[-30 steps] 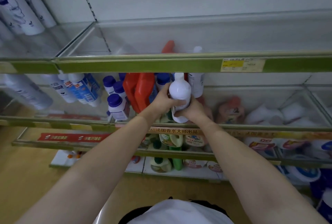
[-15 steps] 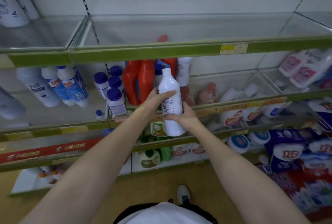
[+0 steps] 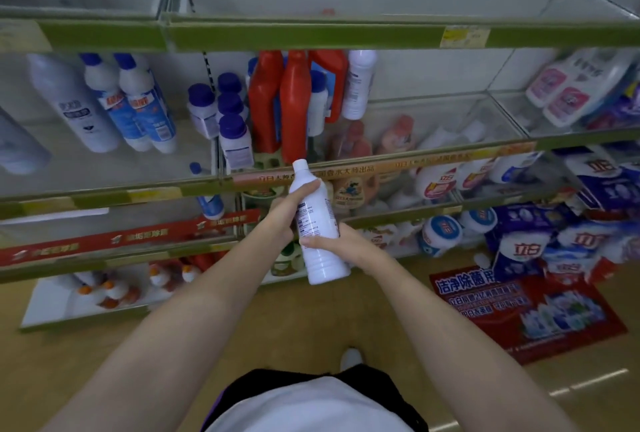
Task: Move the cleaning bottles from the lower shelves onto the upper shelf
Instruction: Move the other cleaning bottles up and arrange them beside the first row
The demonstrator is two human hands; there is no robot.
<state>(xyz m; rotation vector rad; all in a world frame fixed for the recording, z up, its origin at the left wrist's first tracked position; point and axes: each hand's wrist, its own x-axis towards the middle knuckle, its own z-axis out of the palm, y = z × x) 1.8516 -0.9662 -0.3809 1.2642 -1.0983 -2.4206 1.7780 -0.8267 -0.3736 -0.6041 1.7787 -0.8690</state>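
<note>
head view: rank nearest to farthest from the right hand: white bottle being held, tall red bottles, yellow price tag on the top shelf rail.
1. White bottle: gripped by the right hand itself, with the left hand higher up.
2. Tall red bottles: middle shelf, above the hands.
3. Yellow price tag: top rail, up and to the right.

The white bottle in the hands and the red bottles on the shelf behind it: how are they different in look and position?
The white bottle is white with a white cap and a printed label; the red bottles are red throughout. The white bottle is off the shelf, tilted, held by the left hand and the right hand; the red bottles stand on the middle shelf, untouched. Both kinds are tall plastic bottles, and neither is on the upper shelf.
</note>
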